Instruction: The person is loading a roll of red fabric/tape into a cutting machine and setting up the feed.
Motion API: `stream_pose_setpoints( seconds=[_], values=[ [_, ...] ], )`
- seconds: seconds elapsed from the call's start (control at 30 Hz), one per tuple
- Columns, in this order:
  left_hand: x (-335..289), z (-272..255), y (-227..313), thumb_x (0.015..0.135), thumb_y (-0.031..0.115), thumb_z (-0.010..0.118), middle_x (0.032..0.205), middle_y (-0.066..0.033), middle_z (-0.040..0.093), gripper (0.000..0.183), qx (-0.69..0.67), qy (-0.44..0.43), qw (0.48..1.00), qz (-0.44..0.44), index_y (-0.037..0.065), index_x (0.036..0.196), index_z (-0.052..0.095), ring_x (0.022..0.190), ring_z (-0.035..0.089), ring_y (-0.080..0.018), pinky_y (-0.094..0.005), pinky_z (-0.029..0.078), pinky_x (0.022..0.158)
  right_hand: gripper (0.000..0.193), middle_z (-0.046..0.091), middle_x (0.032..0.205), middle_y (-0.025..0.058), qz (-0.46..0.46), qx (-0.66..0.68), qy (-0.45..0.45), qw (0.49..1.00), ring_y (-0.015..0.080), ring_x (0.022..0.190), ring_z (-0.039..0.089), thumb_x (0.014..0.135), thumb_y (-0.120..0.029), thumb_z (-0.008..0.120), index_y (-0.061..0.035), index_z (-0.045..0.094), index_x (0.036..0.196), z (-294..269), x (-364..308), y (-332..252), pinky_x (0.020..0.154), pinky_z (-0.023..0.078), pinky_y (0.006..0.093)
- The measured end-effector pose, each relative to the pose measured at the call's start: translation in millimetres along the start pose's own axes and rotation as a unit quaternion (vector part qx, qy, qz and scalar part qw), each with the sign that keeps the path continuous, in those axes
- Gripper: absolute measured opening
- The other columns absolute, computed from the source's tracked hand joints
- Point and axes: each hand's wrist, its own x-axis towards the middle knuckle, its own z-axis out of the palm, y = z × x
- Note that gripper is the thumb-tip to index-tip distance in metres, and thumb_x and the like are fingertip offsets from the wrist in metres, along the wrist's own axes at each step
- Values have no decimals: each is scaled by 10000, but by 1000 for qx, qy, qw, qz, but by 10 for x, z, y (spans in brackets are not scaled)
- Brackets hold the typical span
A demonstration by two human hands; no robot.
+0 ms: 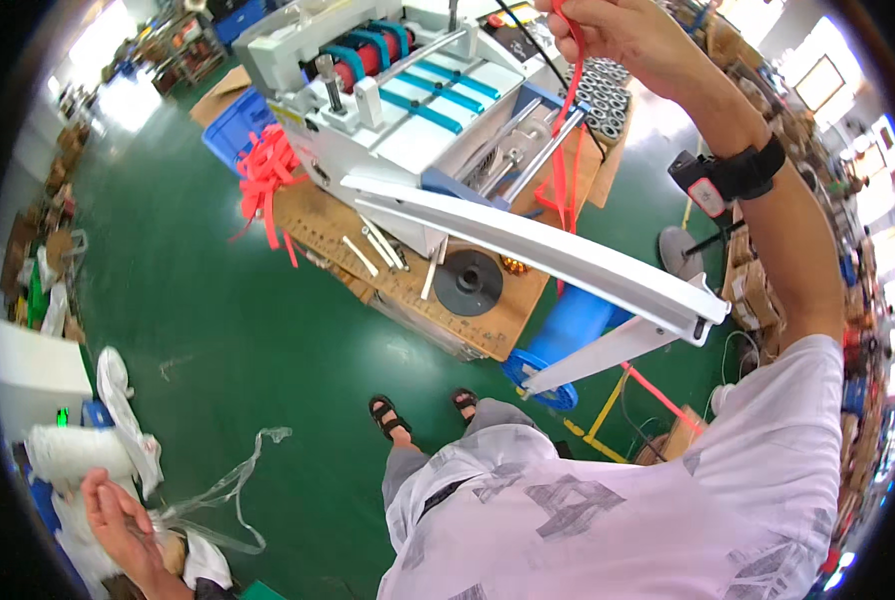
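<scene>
High at the right, the fingers of my right hand (623, 28) are closed on a red strap (560, 180). The strap hangs from the hand past the right side of a white bench machine (398, 110) with blue bars and a red roller. My left hand (123, 525) is far off at the lower left, fingers stretched out, holding nothing I can see. Close to it are a white roll (76, 453) and a crumpled clear plastic strip (236, 490). A white metal arm (538, 245) slants from the machine toward me, with a blue reel (553, 372) at its lower end.
The machine stands on a wooden table (313, 215), with a black disc (468, 282) and several white rods (376, 245) on it. Red strap pieces (266, 175) hang by a blue bin (230, 125). Several ring-shaped parts (605, 95) lie behind the machine. Green floor (268, 350) surrounds my feet.
</scene>
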Motion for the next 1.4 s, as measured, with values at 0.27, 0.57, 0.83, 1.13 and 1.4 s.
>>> stream_pose_setpoints(
  seconds=[0.27, 0.57, 0.83, 1.13, 1.4],
  values=[
    [1878, 655, 305, 973, 113, 495, 819, -6, 526, 221, -31, -190, 975, 114, 27, 1163, 569, 483, 320, 1, -144, 227, 405, 313, 391, 703, -52, 11, -247, 120, 962, 34, 604, 373, 939, -180, 476, -12, 550, 1193, 471, -5, -265, 527, 313, 196],
    [2370, 2279, 1249, 896, 7, 517, 883, -15, 564, 149, 115, -342, 857, 368, 5, 1004, 620, 635, 430, -45, -194, 325, 559, 260, 609, 862, 153, -146, -509, 110, 841, 261, 769, 585, 957, -156, 446, -29, 560, 1154, 264, -132, -388, 705, 446, 355],
    [2037, 3307, 1905, 774, 97, 673, 823, -100, 622, 268, 212, -482, 692, 494, 4, 1020, 624, 641, 540, -167, -273, 413, 584, 230, 562, 641, 150, -6, -514, 31, 857, 347, 613, 583, 961, -272, 476, -56, 555, 967, 253, -27, -236, 582, 433, 445],
    [1989, 4340, 1923, 807, 115, 675, 700, -109, 573, 178, 210, -440, 489, 723, 19, 948, 628, 592, 567, -294, -390, 440, 530, 212, 586, 674, 165, -25, -517, 14, 856, 344, 619, 593, 916, -225, 532, -45, 569, 1022, 498, 274, -385, 567, 460, 427],
    [2497, 4663, 1863, 802, 104, 671, 640, -107, 549, 166, 149, -463, 466, 739, 22, 944, 638, 575, 568, -269, -371, 422, 514, 260, 614, 819, 83, 35, -335, 135, 932, 172, 679, 579, 817, -84, 653, -65, 641, 1076, 518, 80, -476, 601, 446, 302]
  ],
)
